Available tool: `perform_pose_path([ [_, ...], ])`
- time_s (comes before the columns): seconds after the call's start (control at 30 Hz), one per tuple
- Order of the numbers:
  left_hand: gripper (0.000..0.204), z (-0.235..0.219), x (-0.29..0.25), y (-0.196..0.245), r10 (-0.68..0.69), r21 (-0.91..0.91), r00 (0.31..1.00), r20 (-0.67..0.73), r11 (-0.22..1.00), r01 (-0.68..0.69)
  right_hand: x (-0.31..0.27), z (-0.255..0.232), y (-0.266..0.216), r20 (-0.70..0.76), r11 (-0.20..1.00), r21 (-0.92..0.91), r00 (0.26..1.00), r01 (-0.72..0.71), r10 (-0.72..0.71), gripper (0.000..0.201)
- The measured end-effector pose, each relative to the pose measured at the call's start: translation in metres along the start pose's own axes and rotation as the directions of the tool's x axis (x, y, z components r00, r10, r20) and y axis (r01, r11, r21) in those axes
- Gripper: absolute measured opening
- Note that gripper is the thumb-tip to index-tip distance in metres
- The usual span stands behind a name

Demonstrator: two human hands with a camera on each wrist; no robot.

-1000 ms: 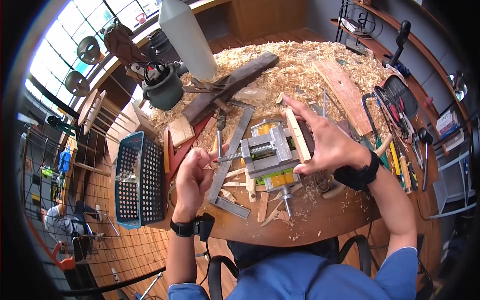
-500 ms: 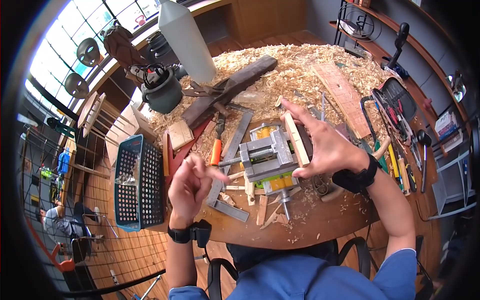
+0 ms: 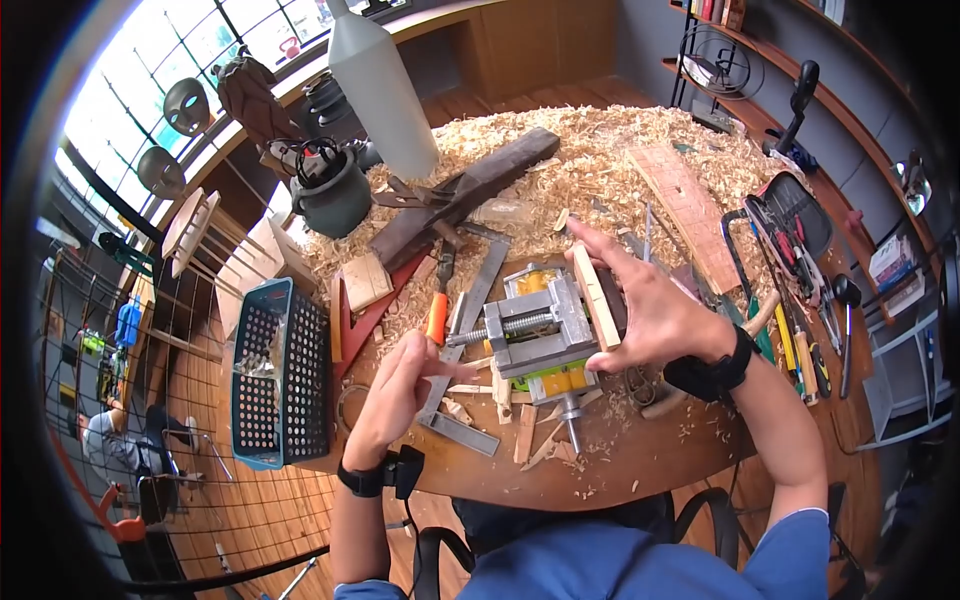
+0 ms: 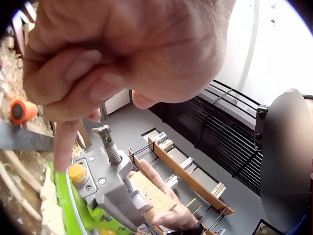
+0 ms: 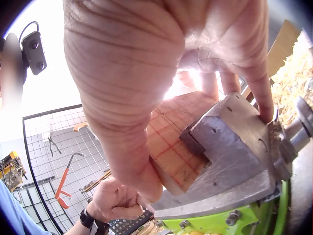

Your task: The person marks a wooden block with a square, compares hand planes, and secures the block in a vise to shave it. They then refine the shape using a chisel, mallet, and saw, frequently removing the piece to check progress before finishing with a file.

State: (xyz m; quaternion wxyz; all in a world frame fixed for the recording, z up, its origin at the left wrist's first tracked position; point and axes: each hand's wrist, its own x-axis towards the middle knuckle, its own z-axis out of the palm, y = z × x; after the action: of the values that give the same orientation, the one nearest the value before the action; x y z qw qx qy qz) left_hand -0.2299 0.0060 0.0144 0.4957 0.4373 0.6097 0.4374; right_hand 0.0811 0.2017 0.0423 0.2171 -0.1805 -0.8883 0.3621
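Observation:
A grey metal vise (image 3: pixel 540 325) on a green and yellow base sits near the table's front edge. My right hand (image 3: pixel 665 305) holds a pale wooden block (image 3: pixel 597 300) at the vise's right side, thumb on the near end and fingers at the far end. Red grid lines mark the block's face (image 5: pixel 181 142) in the right wrist view. My left hand (image 3: pixel 400 390) is beside the vise's screw (image 4: pixel 113 152). Its index finger points out while the other fingers curl, and no held thing shows. Just beyond it lies a tool with an orange handle (image 3: pixel 436 318).
A metal square (image 3: pixel 460 432) and wood scraps lie around the vise. A perforated basket (image 3: pixel 280 370) stands left. Shavings (image 3: pixel 600 140) cover the far table, with a dark timber piece (image 3: pixel 480 185) and a marked board (image 3: pixel 685 205). Several hand tools (image 3: pixel 800 330) lie right.
My left hand has moved from the screw's end down and left, then slightly back right; its index finger now reaches out. The orange handle has come into sight. My right hand keeps its hold on the block.

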Motion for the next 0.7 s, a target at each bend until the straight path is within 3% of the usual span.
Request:
perform_pose_path([
  [0.03, 0.040, 0.004, 0.002, -0.002, 0.000, 0.000, 1.000, -0.004, 1.000, 0.000, 0.001, 0.000, -0.001, 0.007, 1.000, 0.008, 1.000, -0.003, 0.003, 0.143],
  [0.1, 0.032, 0.009, 0.008, -0.003, 0.088, -0.265, 0.977, -0.194, 0.954, -0.139, 0.001, -0.002, -0.001, 0.031, 0.999, 0.032, 0.999, -0.034, 0.033, 0.143],
  [0.17, 0.036, 0.007, 0.010, 0.002, 0.181, -0.571, 0.978, -0.104, 0.794, -0.207, 0.000, -0.001, 0.000, 0.053, 0.996, 0.056, 0.996, -0.073, 0.070, 0.143],
  [0.23, 0.038, -0.007, 0.010, 0.000, 0.386, -0.597, 0.912, 0.135, 0.767, -0.236, 0.000, 0.001, 0.005, 0.005, 0.999, 0.041, 1.000, 0.022, -0.022, 0.143],
  [0.3, 0.040, -0.007, 0.002, 0.002, 0.112, -0.235, 0.991, 0.069, 0.968, -0.093, 0.000, 0.001, 0.005, 0.001, 0.999, 0.018, 1.000, 0.027, -0.027, 0.143],
  [0.33, 0.042, -0.001, 0.002, 0.003, 0.044, -0.058, 0.999, -0.013, 0.997, -0.045, 0.000, 0.001, 0.005, -0.001, 0.999, -0.003, 0.999, 0.032, -0.032, 0.143],
  [0.37, 0.043, 0.008, 0.004, -0.001, 0.051, -0.032, 0.995, -0.090, 0.998, -0.055, 0.000, 0.001, 0.004, 0.003, 0.999, 0.001, 0.999, 0.034, -0.034, 0.143],
  [0.43, 0.050, 0.018, 0.012, -0.001, 0.073, -0.248, 0.984, -0.161, 0.962, -0.112, 0.000, -0.001, 0.002, 0.050, 0.994, 0.087, 0.997, -0.065, 0.061, 0.142],
  [0.5, 0.054, 0.015, 0.011, -0.001, 0.135, -0.329, 0.983, -0.125, 0.929, -0.170, 0.000, 0.000, 0.000, 0.056, 0.992, 0.091, 0.995, -0.086, 0.081, 0.142],
  [0.57, 0.057, 0.010, 0.010, -0.002, 0.204, -0.414, 0.975, -0.091, 0.883, -0.223, 0.000, 0.001, 0.002, -0.001, 1.000, 0.023, 1.000, 0.005, -0.005, 0.143],
  [0.63, 0.064, 0.001, 0.006, -0.006, 0.275, -0.317, 0.960, 0.062, 0.917, -0.242, 0.000, 0.003, 0.006, -0.021, 1.000, 0.005, 0.999, 0.029, -0.029, 0.142],
  [0.7, 0.066, 0.012, 0.006, 0.007, 0.079, -0.032, 0.990, -0.113, 0.996, -0.083, 0.000, 0.004, 0.005, -0.038, 0.998, -0.011, 0.998, 0.057, -0.058, 0.141],
])
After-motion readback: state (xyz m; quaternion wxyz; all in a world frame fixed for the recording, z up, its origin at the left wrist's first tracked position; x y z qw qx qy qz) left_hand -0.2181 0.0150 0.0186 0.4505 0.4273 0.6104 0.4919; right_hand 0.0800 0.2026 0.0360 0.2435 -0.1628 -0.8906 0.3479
